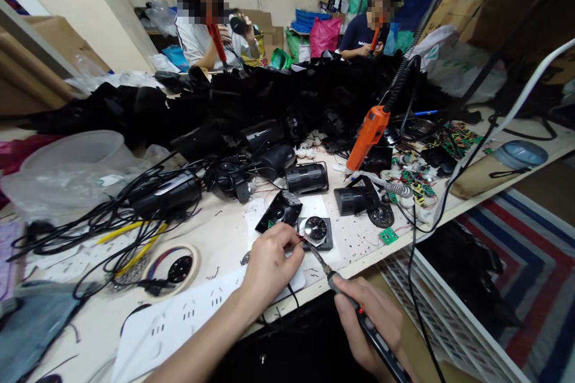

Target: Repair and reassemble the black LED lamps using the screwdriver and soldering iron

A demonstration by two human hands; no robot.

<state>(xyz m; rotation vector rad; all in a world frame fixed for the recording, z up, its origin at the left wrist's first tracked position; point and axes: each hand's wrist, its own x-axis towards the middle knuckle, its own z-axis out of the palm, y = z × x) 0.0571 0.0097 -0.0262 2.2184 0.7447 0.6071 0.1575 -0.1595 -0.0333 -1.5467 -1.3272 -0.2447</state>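
Nearest you, your right hand (372, 311) is closed around the soldering iron (372, 330), held like a pen, a small red light showing on its handle; its metal end slants leftward and away to the front of the grey block. Your left hand (275, 257) reaches in from the other side, thumb and fingertips drawn narrowly together at the block's left edge; whether they grip anything cannot be told. Beneath your left forearm lies a white power strip (179, 318). Just beyond your fingertips, the round black part (315, 228) sits on the grey block (327, 242), near the front edge of the table (224, 230). Beside it, behind and to the left, an open black housing (281, 212) lies tilted. A green circuit board (389, 236) lies to the right. Farther back are a cylindrical black housing (306, 178) and, to its right, an orange screwdriver (368, 137). Beyond these, a dark heap (251, 96) spans the table, with one co-worker (191, 42) behind it at left and a second co-worker (354, 33) at right.
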